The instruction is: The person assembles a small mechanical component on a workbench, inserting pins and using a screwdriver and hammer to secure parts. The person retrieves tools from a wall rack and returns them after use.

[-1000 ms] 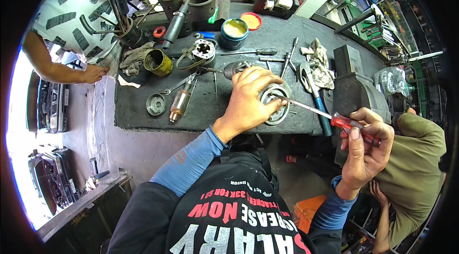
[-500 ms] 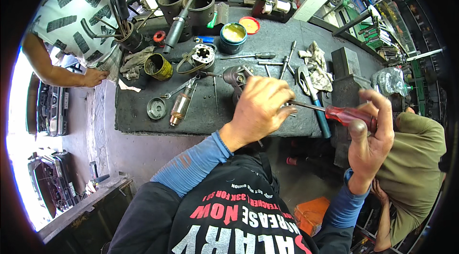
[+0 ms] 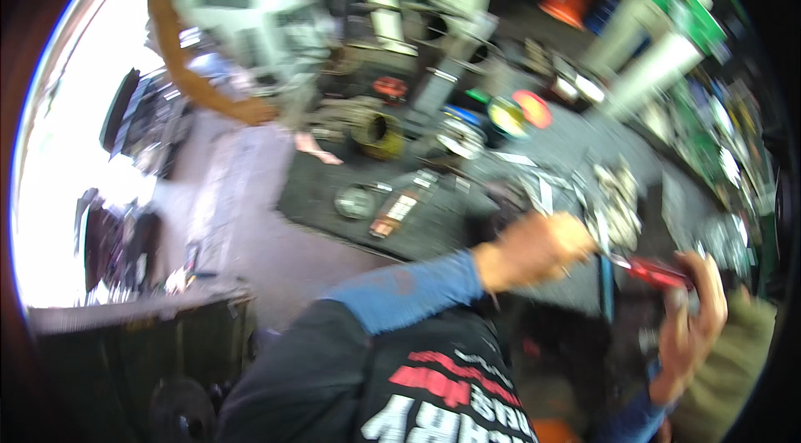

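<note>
The blurred counter (image 3: 442,234) has shifted rightward in my view since the earlier frame; over its near edge the left hand (image 3: 536,251) curls, its contents unclear to me, while the right hand's (image 3: 694,324) bent fingers grip a red-handled screwdriver (image 3: 655,273) between them.

Can make out a yellow can (image 3: 378,145) beside crumpled cloth (image 3: 335,113), a red lid (image 3: 532,109) just beside an open tub (image 3: 499,133), pale posts (image 3: 652,72) beyond the bench (image 3: 325,203)
</note>
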The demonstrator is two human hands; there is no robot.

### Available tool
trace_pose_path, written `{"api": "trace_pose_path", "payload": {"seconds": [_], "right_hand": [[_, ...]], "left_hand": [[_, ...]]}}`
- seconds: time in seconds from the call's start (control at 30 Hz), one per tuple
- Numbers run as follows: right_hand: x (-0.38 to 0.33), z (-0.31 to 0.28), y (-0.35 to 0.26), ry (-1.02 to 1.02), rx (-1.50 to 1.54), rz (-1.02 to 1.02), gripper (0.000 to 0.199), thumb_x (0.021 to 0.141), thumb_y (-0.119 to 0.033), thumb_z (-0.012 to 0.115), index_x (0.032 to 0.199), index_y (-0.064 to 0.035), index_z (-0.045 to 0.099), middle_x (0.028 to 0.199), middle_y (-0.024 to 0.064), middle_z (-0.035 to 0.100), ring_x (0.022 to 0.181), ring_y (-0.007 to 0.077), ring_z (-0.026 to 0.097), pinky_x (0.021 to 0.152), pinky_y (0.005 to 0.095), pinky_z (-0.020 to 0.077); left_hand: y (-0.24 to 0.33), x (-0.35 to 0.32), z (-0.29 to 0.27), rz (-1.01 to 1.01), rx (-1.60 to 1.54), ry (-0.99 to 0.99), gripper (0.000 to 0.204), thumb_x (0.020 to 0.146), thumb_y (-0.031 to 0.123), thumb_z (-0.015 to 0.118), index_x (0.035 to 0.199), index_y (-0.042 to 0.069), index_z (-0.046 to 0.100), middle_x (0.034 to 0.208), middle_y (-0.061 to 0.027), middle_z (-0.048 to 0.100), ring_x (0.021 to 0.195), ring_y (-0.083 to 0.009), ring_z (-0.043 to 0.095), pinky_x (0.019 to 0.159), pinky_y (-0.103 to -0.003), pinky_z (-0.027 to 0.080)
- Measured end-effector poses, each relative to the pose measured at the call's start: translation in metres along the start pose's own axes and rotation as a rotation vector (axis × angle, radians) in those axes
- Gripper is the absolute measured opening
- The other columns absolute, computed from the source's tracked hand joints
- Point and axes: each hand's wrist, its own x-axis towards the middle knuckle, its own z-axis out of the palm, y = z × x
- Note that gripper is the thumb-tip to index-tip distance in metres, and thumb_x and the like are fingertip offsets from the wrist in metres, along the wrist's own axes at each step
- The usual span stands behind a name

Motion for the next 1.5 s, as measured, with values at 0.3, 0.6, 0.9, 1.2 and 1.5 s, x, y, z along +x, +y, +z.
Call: {"api": "trace_pose_path", "payload": {"seconds": [0.3,0.6,0.9,1.2,1.5], "right_hand": [[-0.018,0.006,-0.013,0.12,0.01,0.056,0.035,0.102,-0.028,0.078,0.111,0.0054,0.074,0.097,0.0188,0.076,0.083,0.032,0.073,0.073,0.0407,0.0594],[0.003,-0.003,-0.002,-0.276,0.449,-0.12,0.042,0.103,0.011,0.061,0.144,0.0118,0.054,0.146,0.0245,0.056,0.124,0.0375,0.07,0.103,0.0417,0.0603],[0.013,0.032,0.011,0.245,0.006,-0.12,0.062,0.072,-0.05,0.096,0.066,-0.0101,0.048,0.061,0.0066,0.041,0.054,0.028,0.042,0.051,0.041,0.0334],[0.0,0.012,0.002,0.059,0.366,0.099,0.033,0.085,-0.014,0.088,0.111,0.0008,0.072,0.092,0.0122,0.072,0.078,0.0235,0.07,0.069,0.0341,0.0567],[0.007,0.016,-0.003,0.138,0.346,-0.08,0.046,0.085,-0.032,0.089,0.111,0.0021,0.073,0.095,0.0091,0.069,0.076,0.0176,0.064,0.065,0.0292,0.0504]], "left_hand": [[0.011,-0.013,0.007,0.004,-0.035,0.123,0.052,0.082,0.008,0.078,0.13,-0.005,0.061,0.104,-0.0179,0.065,0.098,-0.0357,0.066,0.089,-0.044,0.052],[0.009,-0.014,0.003,-0.042,0.027,0.162,0.032,0.083,0.006,0.073,0.114,0.001,0.068,0.11,-0.0128,0.071,0.102,-0.0333,0.071,0.085,-0.043,0.058],[0.019,0.009,-0.018,-0.1,0.059,0.052,0.029,0.083,0.014,0.086,0.106,0.004,0.07,0.1,-0.0118,0.07,0.092,-0.0324,0.071,0.08,-0.041,0.057],[0.016,0.005,-0.023,-0.095,-0.057,-0.055,0.038,0.088,0.001,0.078,0.125,0.001,0.071,0.107,-0.0163,0.075,0.096,-0.0358,0.074,0.082,-0.043,0.059],[0.014,0.005,-0.025,-0.073,0.055,-0.1,0.034,0.086,-0.002,0.074,0.119,0.003,0.07,0.104,-0.0152,0.075,0.097,-0.0348,0.074,0.084,-0.045,0.059]]}}
